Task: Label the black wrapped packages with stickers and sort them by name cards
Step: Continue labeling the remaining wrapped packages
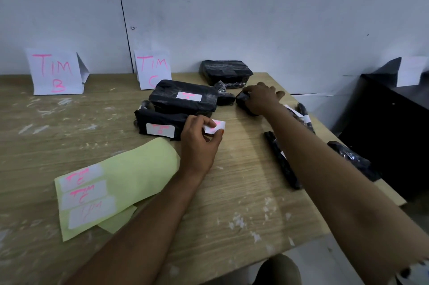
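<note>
My left hand (199,139) pinches a white sticker with pink writing (216,126) just above the wooden table (232,192). My right hand (260,98) reaches far across and grips a small black wrapped package (242,100). Two labelled black packages lie stacked by the "TIM C" name card (153,69): a large one (183,98) on top and a lower one (160,124). Another unlabelled black package (225,71) sits against the wall. A "TIM B" name card (55,71) stands at the far left. The yellow sticker sheet (111,182) holds three stickers.
Several long black wrapped packages lie along the table's right edge (282,164), (352,160), (304,114), partly under my right forearm. A black cabinet (390,127) stands to the right with a white card (411,71) on it. A wall closes off the back.
</note>
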